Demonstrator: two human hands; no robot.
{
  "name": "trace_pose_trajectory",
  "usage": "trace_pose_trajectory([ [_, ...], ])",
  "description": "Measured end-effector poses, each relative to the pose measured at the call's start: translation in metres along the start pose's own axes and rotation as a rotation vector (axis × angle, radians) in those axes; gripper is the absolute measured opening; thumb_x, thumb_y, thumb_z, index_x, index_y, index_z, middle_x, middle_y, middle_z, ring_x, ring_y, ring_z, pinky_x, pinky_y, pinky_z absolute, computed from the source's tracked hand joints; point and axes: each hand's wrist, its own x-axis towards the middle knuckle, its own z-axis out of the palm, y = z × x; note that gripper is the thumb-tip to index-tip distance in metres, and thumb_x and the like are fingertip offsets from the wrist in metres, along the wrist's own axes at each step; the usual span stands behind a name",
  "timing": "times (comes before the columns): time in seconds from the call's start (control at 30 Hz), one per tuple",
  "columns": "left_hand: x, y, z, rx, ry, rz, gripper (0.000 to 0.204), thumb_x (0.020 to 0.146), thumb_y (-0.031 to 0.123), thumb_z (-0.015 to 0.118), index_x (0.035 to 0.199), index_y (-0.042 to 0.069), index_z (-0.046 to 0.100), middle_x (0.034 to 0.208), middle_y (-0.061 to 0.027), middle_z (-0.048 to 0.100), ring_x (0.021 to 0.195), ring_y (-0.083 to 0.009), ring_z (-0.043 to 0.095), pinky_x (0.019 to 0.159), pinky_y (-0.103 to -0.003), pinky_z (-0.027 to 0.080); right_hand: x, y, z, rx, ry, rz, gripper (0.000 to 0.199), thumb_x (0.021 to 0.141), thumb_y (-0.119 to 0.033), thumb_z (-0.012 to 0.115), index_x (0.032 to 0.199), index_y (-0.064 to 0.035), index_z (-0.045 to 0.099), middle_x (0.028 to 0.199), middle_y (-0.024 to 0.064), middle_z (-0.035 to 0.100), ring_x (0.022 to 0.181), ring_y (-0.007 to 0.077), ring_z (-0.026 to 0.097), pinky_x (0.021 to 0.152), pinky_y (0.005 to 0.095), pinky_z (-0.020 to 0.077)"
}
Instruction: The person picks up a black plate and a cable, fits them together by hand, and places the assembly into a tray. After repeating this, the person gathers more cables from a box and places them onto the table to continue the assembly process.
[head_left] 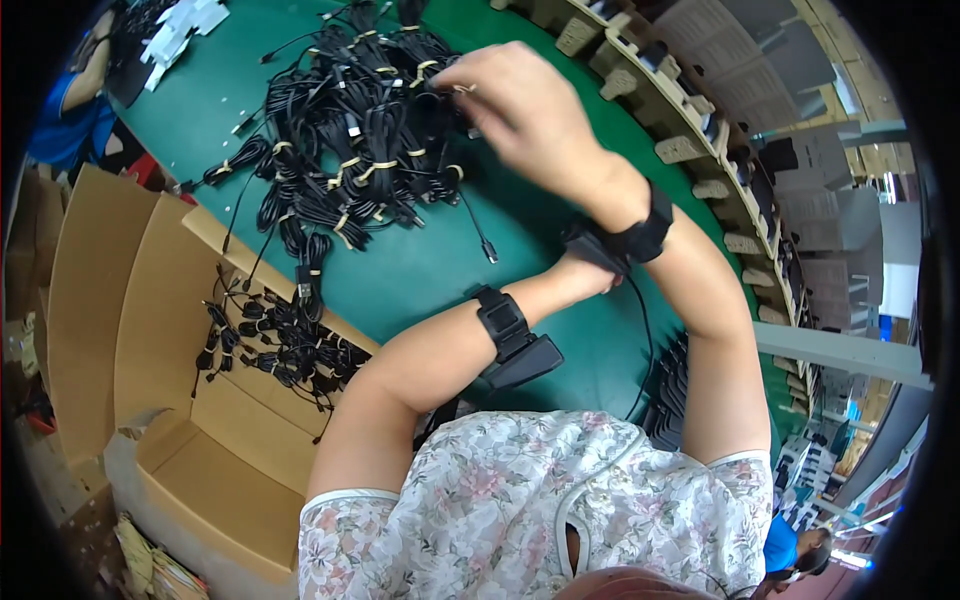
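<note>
Many black cable bundles [370, 130], bound with tan ties, lie heaped on the green table [400, 270]. My right hand [525, 115] reaches over the right side of the heap. Its thumb and fingers pinch at a bundle's tan tie [464, 89]; whether that bundle is lifted cannot be seen. Below my right wrist, my left hand [588, 277] is curled beside a dark object [598, 246], its fingers mostly hidden. From there a thin black cord [648, 330] runs down toward my body. Both wrists wear black straps, and a black box [525, 362] hangs from the left one.
An open cardboard box [215, 430] at the left holds more black cables [285, 345], some draping over its edge. Black pieces [672, 395] are stacked beside my right elbow. A slotted rack [680, 105] lines the right edge. Another person's arm [88, 75] shows at far left.
</note>
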Motion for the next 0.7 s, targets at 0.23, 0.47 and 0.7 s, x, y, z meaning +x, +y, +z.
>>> trace_pose_trajectory([
  [0.23,0.014,-0.028,0.014,0.092,0.143,0.581,0.032,0.082,0.015,0.061,0.108,0.005,0.044,0.062,-0.0033,0.055,0.05,-0.0101,0.05,0.043,-0.025,0.038,0.015,-0.042,0.034,-0.124,-0.309,-0.398,0.03,0.073,-0.008,0.053,0.103,-0.008,0.057,0.098,0.0063,0.055,0.101,0.0241,0.051,0.091,0.0367,0.04],
  [0.47,0.024,-0.048,0.019,0.187,0.219,1.156,0.042,0.08,0.013,0.062,0.116,0.006,0.042,0.064,-0.0039,0.056,0.049,-0.0099,0.049,0.041,-0.025,0.038,-0.024,-0.042,-0.026,-0.055,-0.414,0.063,0.024,0.082,-0.015,0.055,0.103,-0.004,0.053,0.091,0.0061,0.054,0.092,0.0223,0.052,0.082,0.0329,0.0431],
  [0.7,-0.016,0.027,-0.003,-0.408,-0.237,0.048,0.066,0.081,0.015,0.064,0.133,0.008,0.026,0.072,-0.0034,0.054,0.05,-0.0063,0.047,0.04,-0.018,0.032,-0.087,-0.021,-0.088,0.814,0.111,1.008,0.022,0.093,-0.02,0.046,0.108,-0.0038,0.045,0.082,0.0022,0.052,0.076,0.0121,0.05,0.069,0.0264,0.0417],
])
